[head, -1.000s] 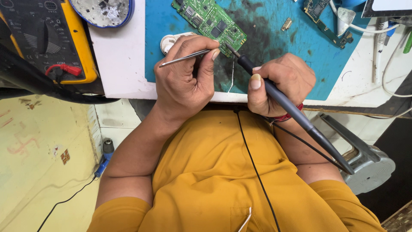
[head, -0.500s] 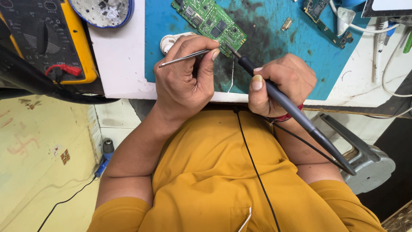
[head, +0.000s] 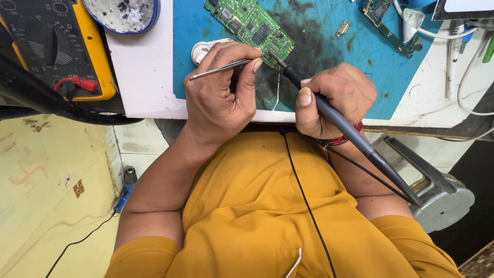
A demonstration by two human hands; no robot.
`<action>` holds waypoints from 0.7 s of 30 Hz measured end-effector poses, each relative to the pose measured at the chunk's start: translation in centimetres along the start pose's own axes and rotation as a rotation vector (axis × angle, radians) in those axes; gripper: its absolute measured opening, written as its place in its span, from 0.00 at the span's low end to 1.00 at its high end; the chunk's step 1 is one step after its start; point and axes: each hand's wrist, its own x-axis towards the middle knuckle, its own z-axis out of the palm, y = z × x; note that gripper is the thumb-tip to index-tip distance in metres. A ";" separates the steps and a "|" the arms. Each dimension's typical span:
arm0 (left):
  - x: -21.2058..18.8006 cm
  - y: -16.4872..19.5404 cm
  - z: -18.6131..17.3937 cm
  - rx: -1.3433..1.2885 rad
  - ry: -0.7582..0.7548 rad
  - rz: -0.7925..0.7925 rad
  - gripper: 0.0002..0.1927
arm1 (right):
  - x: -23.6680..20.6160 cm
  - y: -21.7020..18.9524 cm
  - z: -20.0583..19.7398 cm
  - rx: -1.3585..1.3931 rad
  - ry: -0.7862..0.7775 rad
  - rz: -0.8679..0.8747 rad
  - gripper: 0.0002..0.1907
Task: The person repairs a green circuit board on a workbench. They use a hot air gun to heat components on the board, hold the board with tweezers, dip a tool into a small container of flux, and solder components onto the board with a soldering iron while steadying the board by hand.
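Note:
My left hand [head: 224,92] grips thin metal tweezers [head: 218,69], their tips aimed at the near corner of a green circuit board [head: 250,25] lying on a stained blue mat [head: 329,46]. In my right hand [head: 334,98] is a black soldering iron [head: 334,116], its tip touching the same board corner. The iron's cord runs down past my yellow shirt. A thin strand of solder wire [head: 278,90] lies on the mat between my hands.
A yellow multimeter [head: 56,46] with a red plug sits at far left, a blue-rimmed dish [head: 123,13] behind it. Another circuit board [head: 386,20], a small metal part [head: 342,28] and white cables [head: 463,77] lie at right. A grey stool [head: 437,195] stands on the floor.

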 end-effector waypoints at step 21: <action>0.1 0.2 0.0 -0.002 -0.004 -0.009 0.05 | 0.1 -0.4 -0.4 0.002 -0.020 0.021 0.08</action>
